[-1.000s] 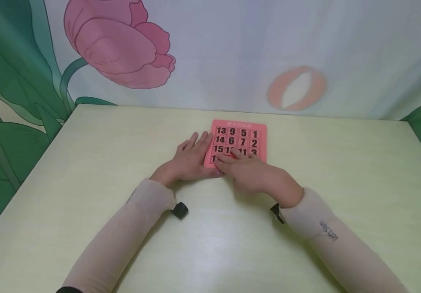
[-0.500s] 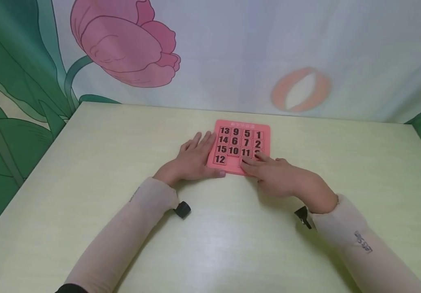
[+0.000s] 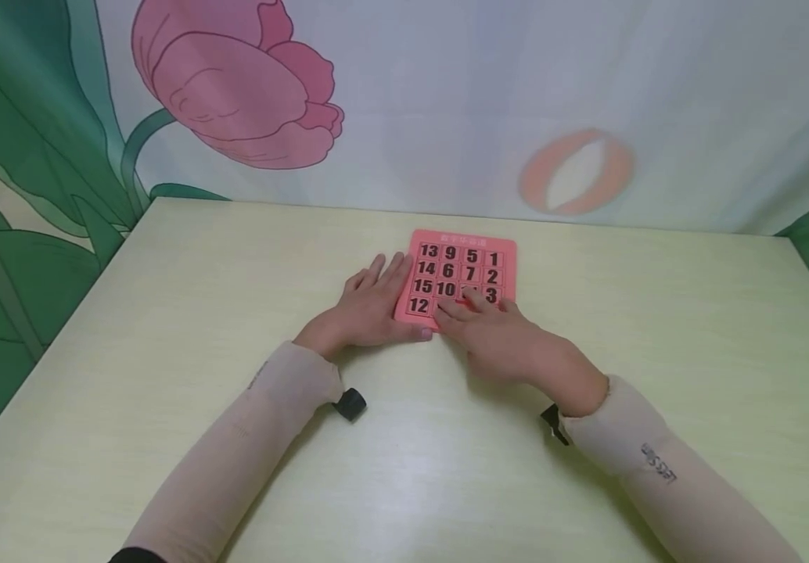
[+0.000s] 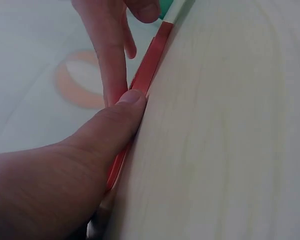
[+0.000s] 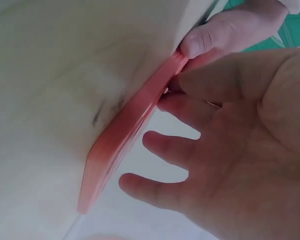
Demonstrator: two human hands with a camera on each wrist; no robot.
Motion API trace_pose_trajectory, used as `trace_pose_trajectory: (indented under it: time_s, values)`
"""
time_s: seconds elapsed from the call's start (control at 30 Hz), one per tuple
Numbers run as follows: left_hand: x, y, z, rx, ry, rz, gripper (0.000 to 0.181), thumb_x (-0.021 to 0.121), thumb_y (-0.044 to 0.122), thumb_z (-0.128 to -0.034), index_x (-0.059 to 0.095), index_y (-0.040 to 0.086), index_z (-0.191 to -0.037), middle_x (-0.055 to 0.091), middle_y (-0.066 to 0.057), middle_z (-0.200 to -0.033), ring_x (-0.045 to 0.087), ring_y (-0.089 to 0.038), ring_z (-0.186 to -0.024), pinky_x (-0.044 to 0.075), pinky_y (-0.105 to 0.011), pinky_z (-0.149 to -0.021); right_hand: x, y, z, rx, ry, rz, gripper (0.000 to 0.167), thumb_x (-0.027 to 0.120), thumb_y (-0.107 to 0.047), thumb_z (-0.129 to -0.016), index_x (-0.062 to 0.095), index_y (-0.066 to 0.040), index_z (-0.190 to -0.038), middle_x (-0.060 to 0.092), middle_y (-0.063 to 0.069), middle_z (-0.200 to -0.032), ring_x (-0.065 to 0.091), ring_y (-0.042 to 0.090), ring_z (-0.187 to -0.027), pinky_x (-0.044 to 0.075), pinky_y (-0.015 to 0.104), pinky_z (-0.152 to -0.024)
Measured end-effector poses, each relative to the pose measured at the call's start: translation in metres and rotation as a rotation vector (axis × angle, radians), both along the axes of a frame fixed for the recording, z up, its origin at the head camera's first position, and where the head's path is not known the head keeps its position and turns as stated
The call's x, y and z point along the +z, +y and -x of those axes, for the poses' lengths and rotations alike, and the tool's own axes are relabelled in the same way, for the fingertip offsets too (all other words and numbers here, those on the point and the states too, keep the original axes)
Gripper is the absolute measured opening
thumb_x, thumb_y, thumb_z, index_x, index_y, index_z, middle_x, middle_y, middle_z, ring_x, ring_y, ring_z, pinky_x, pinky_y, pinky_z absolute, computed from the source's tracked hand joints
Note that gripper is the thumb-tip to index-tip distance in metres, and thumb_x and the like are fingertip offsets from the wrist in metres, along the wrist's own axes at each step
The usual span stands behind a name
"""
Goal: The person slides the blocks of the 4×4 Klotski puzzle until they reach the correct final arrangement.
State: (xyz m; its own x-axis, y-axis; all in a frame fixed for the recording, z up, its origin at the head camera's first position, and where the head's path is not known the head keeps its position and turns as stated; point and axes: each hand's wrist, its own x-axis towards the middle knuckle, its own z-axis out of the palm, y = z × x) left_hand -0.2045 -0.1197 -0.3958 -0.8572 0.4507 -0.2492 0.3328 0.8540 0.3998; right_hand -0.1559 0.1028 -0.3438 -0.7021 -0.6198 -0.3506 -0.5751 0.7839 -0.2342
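A pink number sliding puzzle (image 3: 510, 270) lies on the table with black-numbered tiles in rows. My left hand (image 3: 371, 311) rests along its left side, fingers straight; in the left wrist view its thumb (image 4: 121, 114) presses the puzzle's near edge (image 4: 150, 62). My right hand (image 3: 499, 340) reaches over the bottom row from the right, its fingertips on or just above the tiles. Beneath them the 11 tile is mostly covered, and the bottom row to the right of the 12 tile (image 3: 418, 305) is hidden. The right wrist view shows the right fingers (image 5: 165, 147) spread, some apart from the puzzle.
The pale wooden table (image 3: 235, 258) extends around the puzzle on all sides. Behind its far edge hangs a white cloth (image 3: 433, 102) printed with a pink flower and green leaves. Beige sleeves with small black devices (image 3: 350, 404) cover both forearms.
My right hand first moved right, uncovering the 12 tile, the 10 tile and a gap in the bottom row. Then it came partway back left, over that gap. My left hand stays at the puzzle's side.
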Motion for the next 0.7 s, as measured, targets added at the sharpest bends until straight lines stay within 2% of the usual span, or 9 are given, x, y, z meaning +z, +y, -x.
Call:
trace_pose_trajectory:
  time_s: [0.17, 0.33, 0.47, 0.6, 0.7]
  values:
    - [0.000, -0.001, -0.001, 0.000, 0.001, 0.007, 0.117, 0.060, 0.072, -0.0868, -0.006, 0.012, -0.162, -0.006, -0.005, -0.169, -0.013, -0.029, -0.153, -0.001, -0.048, -0.121, -0.001, -0.001, -0.004, -0.040, -0.018, -0.027, 0.063, 0.047, -0.008, -0.101, 0.029, -0.016, -0.161, 0.013, 0.010, -0.167, 0.005, 0.045, -0.150, 0.014, 0.074, -0.110]
    - [0.000, 0.000, -0.001, -0.002, 0.001, -0.003, 0.117, 0.060, 0.072, -0.0868, -0.006, 0.012, -0.162, -0.005, -0.006, -0.169, -0.013, -0.029, -0.153, -0.001, -0.049, -0.121, 0.002, 0.000, -0.013, -0.117, -0.054, -0.068, 0.065, 0.051, -0.022, -0.104, 0.022, -0.018, -0.163, 0.008, 0.020, -0.166, 0.004, 0.057, -0.145, 0.012, 0.078, -0.107]
    - [0.000, 0.001, 0.000, -0.005, 0.000, -0.012, 0.117, 0.061, 0.072, -0.0864, -0.006, 0.013, -0.162, -0.006, -0.006, -0.169, -0.013, -0.029, -0.153, -0.002, -0.049, -0.121, 0.007, 0.000, -0.019, -0.175, -0.074, -0.092, 0.070, 0.056, -0.028, -0.104, 0.021, -0.018, -0.163, 0.011, 0.021, -0.165, 0.009, 0.065, -0.140, 0.014, 0.081, -0.103]
    - [0.000, 0.001, 0.001, -0.003, -0.002, -0.010, 0.118, 0.061, 0.072, -0.0862, -0.006, 0.013, -0.162, -0.006, -0.005, -0.169, -0.014, -0.029, -0.153, -0.002, -0.048, -0.121, 0.008, -0.003, -0.023, -0.169, -0.078, -0.085, 0.070, 0.057, -0.031, -0.103, 0.023, -0.021, -0.163, 0.013, 0.021, -0.165, 0.014, 0.067, -0.138, 0.017, 0.081, -0.102]
    - [-0.001, 0.000, 0.001, -0.003, 0.001, -0.010, 0.118, 0.061, 0.072, -0.0861, -0.006, 0.012, -0.162, -0.006, -0.005, -0.169, -0.014, -0.029, -0.153, -0.002, -0.049, -0.121, 0.008, -0.006, -0.025, -0.152, -0.096, -0.058, 0.069, 0.057, -0.033, -0.103, 0.023, -0.024, -0.163, 0.012, 0.019, -0.166, 0.012, 0.063, -0.140, 0.016, 0.079, -0.105]
